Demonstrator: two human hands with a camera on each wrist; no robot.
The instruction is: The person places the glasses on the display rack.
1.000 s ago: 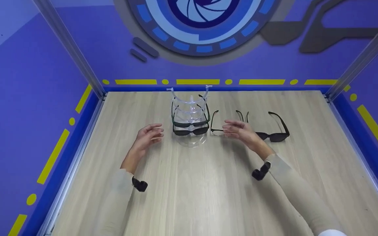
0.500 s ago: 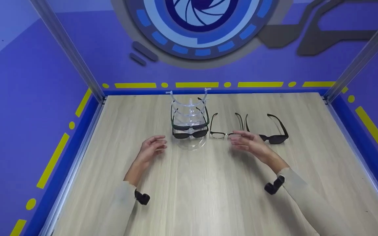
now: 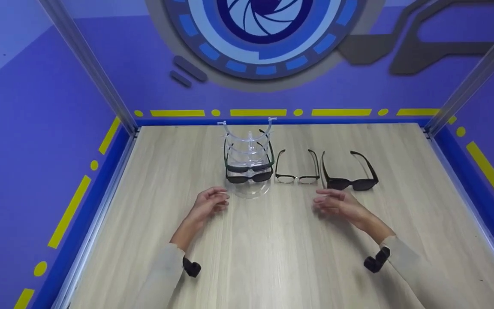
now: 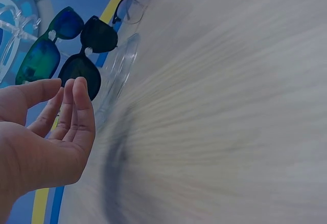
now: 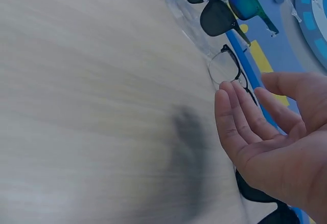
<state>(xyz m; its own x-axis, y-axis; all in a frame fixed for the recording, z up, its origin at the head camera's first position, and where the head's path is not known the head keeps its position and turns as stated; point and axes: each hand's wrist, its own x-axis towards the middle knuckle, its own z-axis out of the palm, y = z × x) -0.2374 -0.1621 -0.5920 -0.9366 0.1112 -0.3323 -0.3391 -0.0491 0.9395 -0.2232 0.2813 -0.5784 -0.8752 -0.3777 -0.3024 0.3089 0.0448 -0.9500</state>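
Across the pale wooden table [image 3: 264, 262], near its back edge, stands a clear plastic stand [image 3: 250, 136], and it's wearing two pairs of dark glasses on its lower levels: a greenish pair [image 3: 238, 169] above, a plain black pair [image 3: 260, 177] right beneath. Just to the right, flat on the wood, we've got clear-lensed spectacles [image 3: 297, 177], then loose sunglasses [image 3: 350, 183] beside them, arms unfolded and pointing to the back wall. Now the hands! The left hand [image 3: 206, 207] hovers in front of the stand and to its left, fingers softly bent, grasping nothing. The right hand [image 3: 344, 206], just as relaxed and free of any load, floats over the table in front of the loose sunglasses, its shadow lying apart from it. So which step is this? I'd call it a lull between handlings, two pairs racked and two lying loose. Racking another would call for a light pinch on the frame, fingers kept off the lenses, then a level lift to a higher rung, without nudging the pairs below.
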